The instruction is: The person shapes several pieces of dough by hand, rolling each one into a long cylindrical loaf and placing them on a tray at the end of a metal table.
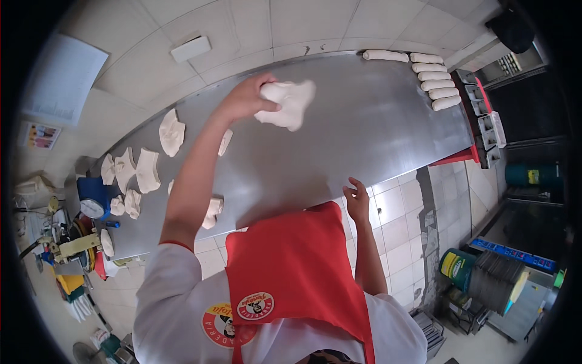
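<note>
Your left hand (248,100) has a dough piece (291,108) pinched by its left margin, thumb on the upper face, the grip closed to about the dough's thickness. It is over the far half of the steel table (364,133), about midway between the table's ends; whether any of it touches the steel cannot be told. Your right hand (356,197) holds nothing, fingers loosely curled, at the table's near edge.

Expect the piece to be light, limp and stretchy: its outline is wavy, so it should sag and lengthen under its own weight. It may cling slightly to your skin, and a hard fingertip pinch at a thin corner would likely dent or tear it. Take it broadly, fingers well inside the margin, with your right palm supporting the free side. Both the loose dough pieces (172,133) toward the table's left end and the dough rolls (433,76) at its far right corner look equally soft; cradle them from beneath.
</note>
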`<control>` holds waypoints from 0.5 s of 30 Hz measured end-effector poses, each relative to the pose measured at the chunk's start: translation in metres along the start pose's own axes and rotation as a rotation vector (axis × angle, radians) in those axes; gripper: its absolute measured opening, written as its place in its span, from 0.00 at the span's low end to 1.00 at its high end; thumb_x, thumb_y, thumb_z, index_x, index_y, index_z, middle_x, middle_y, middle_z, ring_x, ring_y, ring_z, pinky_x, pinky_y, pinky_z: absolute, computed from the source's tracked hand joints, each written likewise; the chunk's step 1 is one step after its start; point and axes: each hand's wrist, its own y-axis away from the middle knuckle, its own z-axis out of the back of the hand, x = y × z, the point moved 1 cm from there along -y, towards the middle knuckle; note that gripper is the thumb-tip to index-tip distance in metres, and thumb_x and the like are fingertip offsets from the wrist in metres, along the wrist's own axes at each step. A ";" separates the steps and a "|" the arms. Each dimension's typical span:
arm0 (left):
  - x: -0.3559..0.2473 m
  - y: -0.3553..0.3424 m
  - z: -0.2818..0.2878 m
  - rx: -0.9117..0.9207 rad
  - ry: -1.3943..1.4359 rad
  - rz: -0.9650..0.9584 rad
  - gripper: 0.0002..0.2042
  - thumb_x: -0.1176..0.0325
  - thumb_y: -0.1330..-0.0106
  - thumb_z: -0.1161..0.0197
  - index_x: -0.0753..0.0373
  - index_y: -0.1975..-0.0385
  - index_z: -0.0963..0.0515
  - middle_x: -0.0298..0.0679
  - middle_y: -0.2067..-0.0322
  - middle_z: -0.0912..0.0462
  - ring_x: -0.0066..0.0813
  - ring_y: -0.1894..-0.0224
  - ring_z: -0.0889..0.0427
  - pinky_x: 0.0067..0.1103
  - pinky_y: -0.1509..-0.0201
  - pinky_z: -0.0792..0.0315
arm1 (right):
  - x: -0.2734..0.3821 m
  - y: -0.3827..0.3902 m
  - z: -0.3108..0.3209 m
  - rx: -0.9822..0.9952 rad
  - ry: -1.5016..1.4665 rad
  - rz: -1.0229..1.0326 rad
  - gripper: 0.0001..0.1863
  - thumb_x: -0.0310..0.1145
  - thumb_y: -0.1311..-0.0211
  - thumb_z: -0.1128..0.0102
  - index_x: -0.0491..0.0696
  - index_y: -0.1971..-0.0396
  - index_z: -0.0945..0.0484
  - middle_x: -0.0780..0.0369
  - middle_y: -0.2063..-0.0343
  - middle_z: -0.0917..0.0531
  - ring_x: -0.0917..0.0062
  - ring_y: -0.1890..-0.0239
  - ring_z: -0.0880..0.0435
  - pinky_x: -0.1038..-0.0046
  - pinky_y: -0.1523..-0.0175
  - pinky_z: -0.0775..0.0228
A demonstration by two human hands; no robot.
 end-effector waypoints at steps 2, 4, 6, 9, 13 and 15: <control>-0.014 0.008 0.003 0.083 -0.039 -0.046 0.28 0.69 0.46 0.20 0.62 0.43 0.22 0.39 0.55 0.17 0.29 0.52 0.18 0.28 0.46 0.23 | 0.020 0.020 -0.007 -0.015 0.041 0.034 0.25 0.34 0.27 0.31 0.40 0.35 0.23 0.53 0.38 0.16 0.67 0.46 0.10 0.66 0.48 0.17; -0.008 0.006 -0.007 0.130 -0.021 -0.082 0.28 0.68 0.46 0.20 0.61 0.43 0.21 0.38 0.54 0.18 0.28 0.52 0.20 0.28 0.46 0.24 | 0.041 0.032 -0.011 -0.028 0.047 0.051 0.25 0.33 0.26 0.32 0.40 0.34 0.23 0.53 0.38 0.18 0.66 0.47 0.10 0.64 0.50 0.17; 0.032 -0.011 -0.029 0.149 -0.037 -0.132 0.27 0.69 0.44 0.21 0.60 0.42 0.20 0.40 0.51 0.18 0.32 0.49 0.19 0.31 0.44 0.23 | 0.053 0.032 -0.016 -0.043 0.071 0.065 0.24 0.33 0.26 0.32 0.41 0.35 0.23 0.52 0.38 0.18 0.66 0.46 0.11 0.64 0.49 0.17; 0.126 0.001 -0.085 -0.172 -0.325 -0.047 0.26 0.70 0.40 0.24 0.58 0.40 0.20 0.43 0.46 0.19 0.42 0.44 0.18 0.36 0.40 0.22 | 0.061 0.028 -0.042 -0.007 0.159 0.106 0.26 0.32 0.29 0.31 0.42 0.34 0.24 0.49 0.38 0.19 0.60 0.43 0.13 0.60 0.45 0.18; 0.187 0.075 -0.175 -0.177 -0.427 -0.199 0.25 0.70 0.35 0.30 0.61 0.36 0.21 0.47 0.36 0.23 0.51 0.33 0.23 0.43 0.31 0.26 | 0.074 0.018 -0.077 0.109 0.360 0.432 0.31 0.31 0.34 0.30 0.41 0.32 0.27 0.47 0.35 0.21 0.52 0.35 0.18 0.56 0.34 0.23; 0.201 0.117 -0.203 -0.149 -0.512 -0.329 0.28 0.69 0.34 0.32 0.63 0.32 0.25 0.47 0.29 0.28 0.50 0.28 0.27 0.45 0.29 0.29 | 0.070 0.013 -0.107 0.192 0.425 0.545 0.32 0.33 0.35 0.31 0.41 0.31 0.27 0.47 0.32 0.22 0.52 0.31 0.22 0.54 0.29 0.27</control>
